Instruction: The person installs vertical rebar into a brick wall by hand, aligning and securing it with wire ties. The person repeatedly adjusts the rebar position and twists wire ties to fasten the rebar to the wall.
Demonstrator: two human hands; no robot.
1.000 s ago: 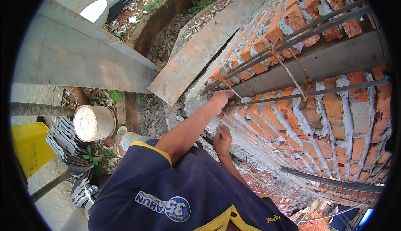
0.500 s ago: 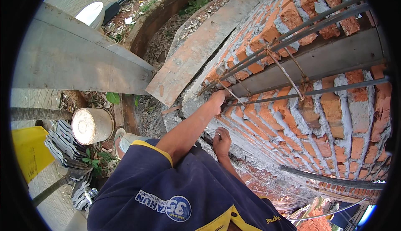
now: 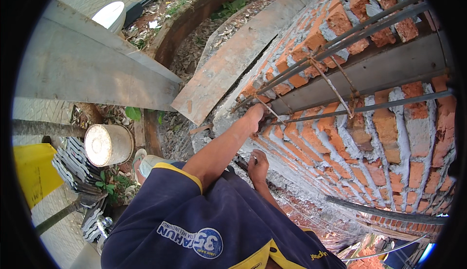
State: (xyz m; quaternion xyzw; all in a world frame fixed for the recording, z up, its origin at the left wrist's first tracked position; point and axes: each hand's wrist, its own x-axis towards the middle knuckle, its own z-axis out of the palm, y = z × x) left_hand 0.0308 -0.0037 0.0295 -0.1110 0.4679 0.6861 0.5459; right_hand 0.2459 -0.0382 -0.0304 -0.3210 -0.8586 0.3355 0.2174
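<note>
Left hand [image 3: 254,117]: at the near end of the steel cage, fingertips out of sight among bars and masonry; whether they grip anything, I cannot tell.
Right hand [image 3: 258,166]: lower, beside the wall's foot, fingers loosely curled; whether they hold something, I cannot tell.
Steel cage [image 3: 314,59]: long bars with rusty cross ties, along the gap between two brick faces.
Brick wall [image 3: 386,128]: rough orange courses, thick grey mortar ridges.
Gap: backed by a smooth grey board [image 3: 379,79].
Ground: a dusty slab [image 3: 228,72] beside the wall, then leaf litter [image 3: 189,50].
Farther left: whitish bucket [image 3: 109,145], stacked grey tiles [image 3: 75,164], large grey panel [image 3: 92,65].
</note>
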